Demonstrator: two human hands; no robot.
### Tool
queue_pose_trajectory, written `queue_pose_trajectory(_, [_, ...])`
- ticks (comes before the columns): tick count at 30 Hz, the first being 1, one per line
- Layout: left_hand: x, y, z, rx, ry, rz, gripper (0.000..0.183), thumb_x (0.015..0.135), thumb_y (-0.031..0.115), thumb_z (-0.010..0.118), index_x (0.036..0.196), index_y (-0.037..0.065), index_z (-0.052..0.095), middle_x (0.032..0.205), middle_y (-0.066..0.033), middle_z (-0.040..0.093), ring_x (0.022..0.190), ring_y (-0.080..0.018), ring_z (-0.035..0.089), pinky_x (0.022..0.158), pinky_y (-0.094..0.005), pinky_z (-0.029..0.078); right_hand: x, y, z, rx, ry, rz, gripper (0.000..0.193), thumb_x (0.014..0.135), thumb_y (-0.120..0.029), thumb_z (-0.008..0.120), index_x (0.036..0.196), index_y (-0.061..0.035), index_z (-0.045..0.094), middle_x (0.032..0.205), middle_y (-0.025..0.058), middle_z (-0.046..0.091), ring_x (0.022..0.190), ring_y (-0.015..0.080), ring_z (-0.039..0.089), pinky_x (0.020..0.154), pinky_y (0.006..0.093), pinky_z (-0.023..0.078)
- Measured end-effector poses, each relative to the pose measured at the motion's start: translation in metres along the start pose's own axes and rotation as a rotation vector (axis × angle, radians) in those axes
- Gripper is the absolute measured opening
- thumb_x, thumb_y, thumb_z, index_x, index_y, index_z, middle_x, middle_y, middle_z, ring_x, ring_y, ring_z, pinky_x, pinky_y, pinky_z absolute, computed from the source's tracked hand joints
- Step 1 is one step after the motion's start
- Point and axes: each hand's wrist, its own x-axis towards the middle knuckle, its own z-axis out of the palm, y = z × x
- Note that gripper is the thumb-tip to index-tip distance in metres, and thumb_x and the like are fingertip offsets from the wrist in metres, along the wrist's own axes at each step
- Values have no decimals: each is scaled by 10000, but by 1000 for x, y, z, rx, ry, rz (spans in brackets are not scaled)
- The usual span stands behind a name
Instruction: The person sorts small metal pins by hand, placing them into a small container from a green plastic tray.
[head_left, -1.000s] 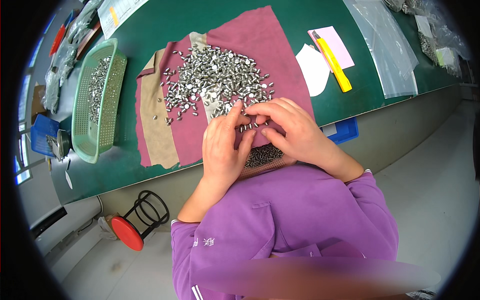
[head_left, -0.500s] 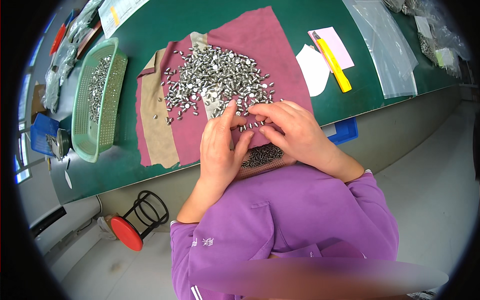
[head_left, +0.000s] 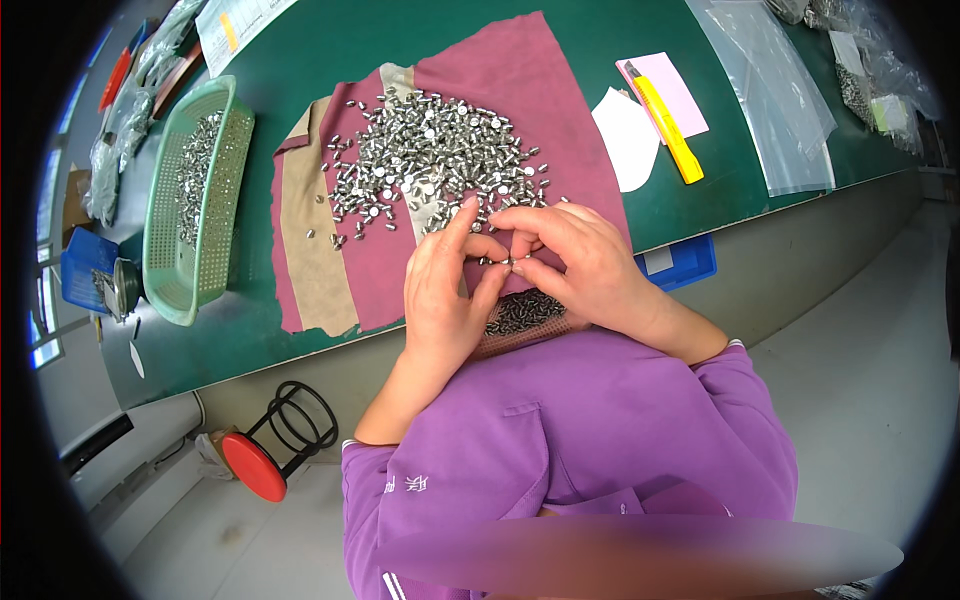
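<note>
A large pile of small silvery cylindrical metal parts (head_left: 440,140) lies on a maroon cloth (head_left: 500,55) with beige strips. At the near edge of the pile my left hand (head_left: 440,290) and my right hand (head_left: 595,260) meet, thumbs and bent fingers almost touching. Between their fingertips is a short row of the metal parts (head_left: 508,262), pinched from both sides. The left index finger points up toward the pile. Just below my hands, a reddish basket (head_left: 520,340) against my body holds darker small metal parts (head_left: 525,310).
A green plastic basket (head_left: 160,220) of metal parts stands at left, near a blue bin (head_left: 85,260). On the green table (head_left: 650,210) at right are a yellow cutter knife (head_left: 665,125), pink paper (head_left: 688,100) and clear plastic bags (head_left: 770,100). A red stool (head_left: 255,468) stands on the floor.
My fingertips have closed in from both sides on the row of metal parts that lay between them. My thumbs are nearer each other; the pile looks unchanged.
</note>
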Motion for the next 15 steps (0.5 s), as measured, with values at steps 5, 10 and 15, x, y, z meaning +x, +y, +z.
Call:
queue_pose_trajectory(5, [3, 3, -3, 20, 11, 25, 811, 688, -41, 772, 1431, 1, 451, 907, -24, 686, 833, -214, 605, 784, -361, 474, 0, 3, 0, 16, -7, -9, 485, 752, -62, 732, 1217, -114, 600, 892, 16, 641, 847, 245, 634, 798, 396, 497])
queue_pose_trajectory(10, [0, 3, -6, 28, 69, 68, 793, 714, -30, 769, 1437, -3, 445, 958, -41, 686, 881, -222, 615, 807, -378, 478, 0, 2, -1, 15, -10, -26, 469, 761, -85, 736, 1210, -110, 604, 921, 26, 642, 874, 248, 630, 806, 397, 495])
queue_pose_trajectory(15, [3, 3, -9, 188, 85, 155, 748, 723, -43, 756, 1415, -5, 476, 916, -37, 682, 862, -216, 604, 797, -368, 479, 0, 3, -1, -25, -30, -29, 434, 785, -132, 733, 1200, -109, 609, 954, 34, 640, 894, 256, 620, 802, 399, 491])
